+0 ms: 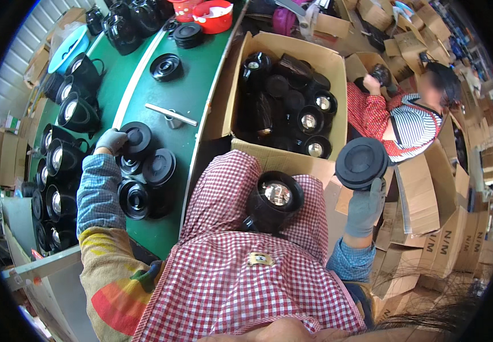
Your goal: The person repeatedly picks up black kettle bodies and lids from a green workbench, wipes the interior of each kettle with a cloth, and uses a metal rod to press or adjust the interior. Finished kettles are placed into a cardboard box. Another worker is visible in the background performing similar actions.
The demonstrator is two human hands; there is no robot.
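Observation:
My gloved right hand (367,210) holds up a black round lid (362,163) at the right, its flat face with a ringed centre showing. On the green table, my gloved left hand (112,141) has its fingers closed on the rim of another black round lid (137,137). Just nearer to me are a dark lid (161,166) and a ringed black round part (134,198), grouped closely together. Between my thighs, a black jug (275,196) rests with its open mouth up and a shiny silvery inside. Its handle points toward me.
Black jugs (78,113) line the table's left edge. A metal rod (171,114), a ringed black part (166,67) and a lid stack (187,35) lie farther off. Ahead stands an open carton (289,102) of black jugs. At right, a seated person (397,117) works near cardboard boxes (423,194).

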